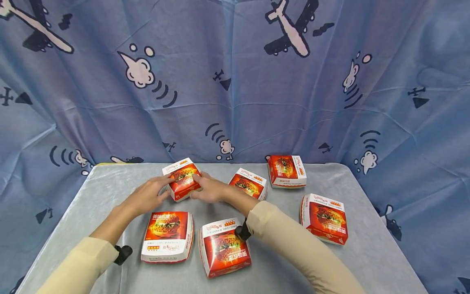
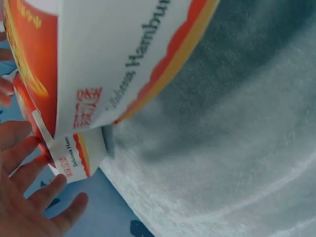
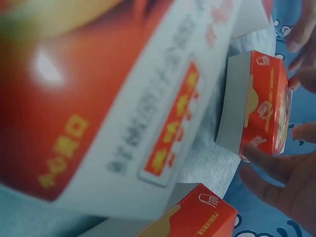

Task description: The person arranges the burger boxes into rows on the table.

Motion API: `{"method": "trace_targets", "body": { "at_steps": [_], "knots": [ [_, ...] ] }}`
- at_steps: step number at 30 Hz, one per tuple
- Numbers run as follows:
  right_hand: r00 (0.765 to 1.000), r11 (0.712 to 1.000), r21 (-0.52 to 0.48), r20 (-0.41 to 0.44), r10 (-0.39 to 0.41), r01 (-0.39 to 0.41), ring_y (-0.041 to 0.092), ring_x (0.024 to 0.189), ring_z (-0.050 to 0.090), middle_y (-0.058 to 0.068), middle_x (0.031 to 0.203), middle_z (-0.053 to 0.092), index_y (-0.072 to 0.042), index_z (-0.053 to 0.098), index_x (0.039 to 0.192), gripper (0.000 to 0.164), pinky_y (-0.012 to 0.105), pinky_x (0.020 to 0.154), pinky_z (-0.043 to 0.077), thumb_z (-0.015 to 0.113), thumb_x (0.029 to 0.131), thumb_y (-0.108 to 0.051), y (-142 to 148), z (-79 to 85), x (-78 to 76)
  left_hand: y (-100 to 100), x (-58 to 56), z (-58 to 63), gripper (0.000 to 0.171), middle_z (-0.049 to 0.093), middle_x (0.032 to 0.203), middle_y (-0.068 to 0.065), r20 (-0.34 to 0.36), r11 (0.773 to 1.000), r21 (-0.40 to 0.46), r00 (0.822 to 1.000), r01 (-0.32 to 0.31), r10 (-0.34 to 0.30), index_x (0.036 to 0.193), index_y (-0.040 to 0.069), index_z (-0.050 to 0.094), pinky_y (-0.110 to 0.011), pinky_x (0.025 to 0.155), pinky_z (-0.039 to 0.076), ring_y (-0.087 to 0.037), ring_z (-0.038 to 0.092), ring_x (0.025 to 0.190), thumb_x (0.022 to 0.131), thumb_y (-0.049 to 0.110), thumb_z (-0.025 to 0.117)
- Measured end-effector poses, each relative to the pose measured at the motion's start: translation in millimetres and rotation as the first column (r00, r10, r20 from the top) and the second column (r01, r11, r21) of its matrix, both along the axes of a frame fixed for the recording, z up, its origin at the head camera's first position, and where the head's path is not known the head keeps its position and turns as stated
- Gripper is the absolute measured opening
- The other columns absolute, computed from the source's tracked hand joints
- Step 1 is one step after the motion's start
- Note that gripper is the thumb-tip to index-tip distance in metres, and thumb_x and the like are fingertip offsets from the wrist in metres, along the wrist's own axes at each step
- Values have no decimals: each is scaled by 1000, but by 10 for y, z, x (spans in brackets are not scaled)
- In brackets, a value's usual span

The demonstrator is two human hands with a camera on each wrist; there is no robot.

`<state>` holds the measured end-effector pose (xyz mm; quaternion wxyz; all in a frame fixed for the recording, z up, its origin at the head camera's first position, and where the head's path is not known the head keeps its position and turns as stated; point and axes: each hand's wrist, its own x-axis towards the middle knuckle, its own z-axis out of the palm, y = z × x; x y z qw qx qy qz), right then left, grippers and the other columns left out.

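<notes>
Toward the back left of the table, both hands are at one red and white hamburger box (image 1: 183, 183) with a burger picture on its lid. My left hand (image 1: 150, 194) touches its left side, fingers spread. On the opposite side my right hand (image 1: 211, 188) has its fingertips on the lid's edge and the side wall. The left wrist view shows the extended fingers (image 2: 29, 173) of the left hand beside the box's white side (image 2: 71, 153). In the right wrist view, fingers of the right hand (image 3: 296, 192) meet a lower corner of the box (image 3: 266, 103).
Two similar boxes stand in front, one left (image 1: 167, 237) and one in the middle (image 1: 224, 247) under the right wrist. Others stand behind the right forearm (image 1: 247, 183), at the back (image 1: 287, 171) and at the right (image 1: 324, 218). A patterned blue curtain (image 1: 235, 81) hangs behind the grey-covered table (image 1: 279, 224).
</notes>
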<state>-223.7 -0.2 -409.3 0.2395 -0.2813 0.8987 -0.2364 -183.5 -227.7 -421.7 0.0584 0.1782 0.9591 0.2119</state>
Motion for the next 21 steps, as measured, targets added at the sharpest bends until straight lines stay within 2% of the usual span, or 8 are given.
{"method": "trace_targets", "body": {
  "at_steps": [5, 7, 11, 13, 17, 21],
  "knots": [
    [999, 998, 67, -51, 16, -13, 35, 147, 26, 21, 164, 12, -20, 33, 157, 65, 50, 113, 32, 57, 98, -33, -11, -5, 40, 44, 15, -2, 44, 48, 142, -30, -33, 1000, 13, 999, 19, -18, 136, -4, 57, -64, 104, 36, -49, 45, 130, 96, 12, 61],
    [998, 996, 84, -53, 25, -20, 33, 148, 22, 20, 164, 12, -21, 37, 156, 62, 49, 114, 31, 57, 98, -32, -5, -5, 43, 60, 20, 4, 42, 50, 140, -30, -41, 999, 24, 999, 23, -22, 134, -4, 59, -64, 103, 37, -49, 46, 129, 95, 13, 62],
    [995, 997, 65, -87, 56, -50, 30, 149, 22, 21, 163, 14, -14, 43, 152, 58, 44, 116, 29, 58, 97, -27, 22, -19, 22, 83, 26, 31, 42, 51, 138, -29, -45, 997, 71, 999, 23, -20, 133, -4, 59, -64, 103, 37, -48, 46, 129, 95, 12, 61],
    [993, 996, 54, -95, 75, -70, 30, 149, 22, 22, 163, 14, -12, 44, 151, 57, 42, 117, 28, 58, 97, -26, 34, -20, 5, 84, 18, 41, 43, 48, 141, -31, -39, 996, 91, 999, 11, -8, 135, -4, 57, -65, 103, 37, -49, 44, 130, 96, 12, 59],
    [992, 995, 48, -87, 91, -87, 32, 149, 20, 24, 163, 13, -11, 45, 150, 58, 41, 118, 25, 58, 97, -28, 43, -13, -25, 56, -24, 47, 48, 32, 151, -35, 5, 993, 104, 999, -53, 52, 142, -4, 51, -67, 105, 33, -52, 33, 137, 97, 14, 56],
    [995, 997, 47, -68, 70, -67, 32, 150, 19, 22, 163, 13, -13, 47, 150, 57, 41, 118, 24, 59, 96, -28, 39, -21, -43, 9, -72, 27, 52, 24, 154, -37, 54, 991, 90, 994, -95, 90, 146, -5, 45, -67, 108, 28, -54, 26, 140, 98, 15, 53]
  ]
}}
